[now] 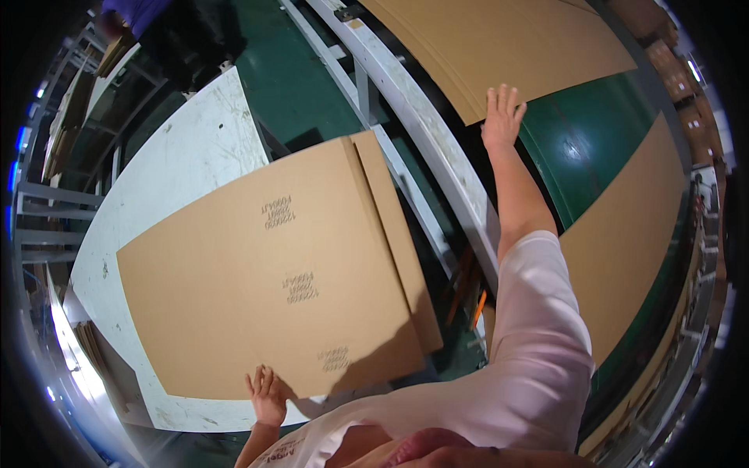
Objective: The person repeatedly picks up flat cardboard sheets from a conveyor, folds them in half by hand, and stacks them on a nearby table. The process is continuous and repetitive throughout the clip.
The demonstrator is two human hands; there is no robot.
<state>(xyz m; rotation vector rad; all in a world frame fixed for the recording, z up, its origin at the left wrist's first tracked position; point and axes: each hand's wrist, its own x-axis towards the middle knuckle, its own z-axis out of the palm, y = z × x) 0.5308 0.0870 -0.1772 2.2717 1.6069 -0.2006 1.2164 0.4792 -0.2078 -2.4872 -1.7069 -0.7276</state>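
A flat brown cardboard sheet with dark printing lies over a white table, a second cardboard sheet showing from under its right edge. My left hand rests at the near edge of the upper sheet, fingers stretched out on its surface. Reaching far to the right, my right hand is open with fingers apart. It is beside the near corner of another cardboard sheet on the conveyor; whether it touches that sheet I cannot tell.
The white table shows beyond the sheet. A green conveyor belt runs at right behind a pale metal rail and carries a further cardboard sheet. A person in purple stands at the far left. Stacked cardboard lines the far right.
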